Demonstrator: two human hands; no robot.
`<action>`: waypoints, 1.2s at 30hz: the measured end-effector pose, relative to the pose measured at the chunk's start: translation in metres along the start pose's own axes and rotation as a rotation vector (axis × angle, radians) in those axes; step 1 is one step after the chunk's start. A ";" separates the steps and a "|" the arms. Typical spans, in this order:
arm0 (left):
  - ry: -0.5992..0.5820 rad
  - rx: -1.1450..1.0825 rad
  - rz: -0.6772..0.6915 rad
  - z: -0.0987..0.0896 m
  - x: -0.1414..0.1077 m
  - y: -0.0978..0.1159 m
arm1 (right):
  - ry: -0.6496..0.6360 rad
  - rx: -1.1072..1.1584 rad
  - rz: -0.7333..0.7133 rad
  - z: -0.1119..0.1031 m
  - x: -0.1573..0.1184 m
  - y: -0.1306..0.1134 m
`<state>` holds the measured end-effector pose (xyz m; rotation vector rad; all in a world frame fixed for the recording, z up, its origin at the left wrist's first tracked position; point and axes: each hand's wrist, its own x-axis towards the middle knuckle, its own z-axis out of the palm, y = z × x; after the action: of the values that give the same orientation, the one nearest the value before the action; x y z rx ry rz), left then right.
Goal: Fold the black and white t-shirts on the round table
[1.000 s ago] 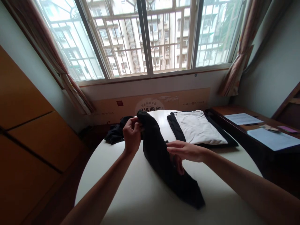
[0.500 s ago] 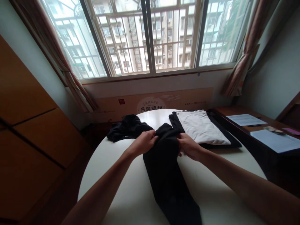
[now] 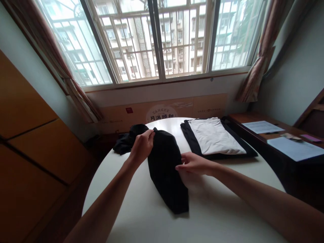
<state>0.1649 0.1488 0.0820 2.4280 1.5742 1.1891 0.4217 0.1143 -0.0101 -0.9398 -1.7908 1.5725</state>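
Observation:
A black garment (image 3: 165,162) is draped over the round white table (image 3: 141,206), its long narrow part reaching toward me like a sleeve or a trouser leg. My left hand (image 3: 143,143) pinches its top left edge, slightly raised. Lower down on the other side, my right hand (image 3: 192,163) has thumb and fingers closed on the garment's right edge. Behind my left hand lies a bunched black cloth (image 3: 123,143); whether it belongs to the same garment I cannot tell.
At the table's back right, a folded white garment (image 3: 215,136) rests on folded black clothes (image 3: 189,136). Farther right, a brown wooden desk (image 3: 243,118) holds paper sheets (image 3: 263,127). A barred window (image 3: 157,44) with curtains (image 3: 255,77) stands behind the table.
My left hand has moved left and up with the garment's top edge. My right hand has shifted down its right side. The garment's near end has drawn back from the front.

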 end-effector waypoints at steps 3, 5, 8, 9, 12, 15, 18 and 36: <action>0.086 -0.005 -0.051 0.002 0.001 -0.002 | 0.104 0.031 -0.107 0.010 0.001 -0.005; 0.230 0.017 -0.147 -0.004 0.005 -0.008 | 0.280 0.041 -0.205 0.001 -0.004 -0.018; 0.356 0.014 -0.228 -0.013 0.009 -0.014 | 0.617 0.056 -0.364 -0.019 -0.010 -0.033; 0.356 0.012 -0.224 -0.015 0.009 -0.013 | 0.697 0.065 -0.386 -0.024 -0.012 -0.035; 0.330 0.015 -0.179 -0.012 0.007 -0.009 | 0.794 0.065 -0.364 -0.029 -0.012 -0.033; 0.307 0.012 -0.196 -0.005 0.005 -0.011 | 0.744 0.139 -0.290 -0.026 -0.011 -0.030; 0.216 0.016 -0.235 0.004 0.003 -0.016 | 0.660 0.347 -0.257 -0.023 -0.009 -0.030; -0.226 -0.096 0.247 0.044 -0.020 -0.005 | 0.537 -0.004 -0.230 -0.026 0.009 0.006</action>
<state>0.1831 0.1523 0.0374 2.6395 1.1590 0.9473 0.4382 0.1374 -0.0130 -1.0009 -1.4563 1.0480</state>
